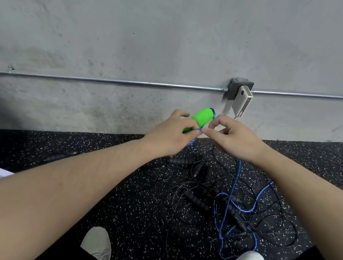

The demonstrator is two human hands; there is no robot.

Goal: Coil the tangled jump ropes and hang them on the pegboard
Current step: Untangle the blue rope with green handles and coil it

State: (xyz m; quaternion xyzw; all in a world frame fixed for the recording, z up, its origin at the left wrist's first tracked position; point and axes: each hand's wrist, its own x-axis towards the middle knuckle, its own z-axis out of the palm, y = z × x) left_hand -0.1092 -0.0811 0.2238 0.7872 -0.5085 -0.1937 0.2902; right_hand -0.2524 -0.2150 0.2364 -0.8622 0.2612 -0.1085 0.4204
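Left hand [170,136]: grips green handle [199,118], anchoring the coil, frame centre.
Right hand [232,140]: pinches blue rope [256,198], feeding slack.

Both bare forearms reach forward and meet above the white shoes [98,247], the left hand [168,135] with fingers curled round a green handle [199,118], the right hand [235,140] just beside it, thumb and forefinger pinched together.
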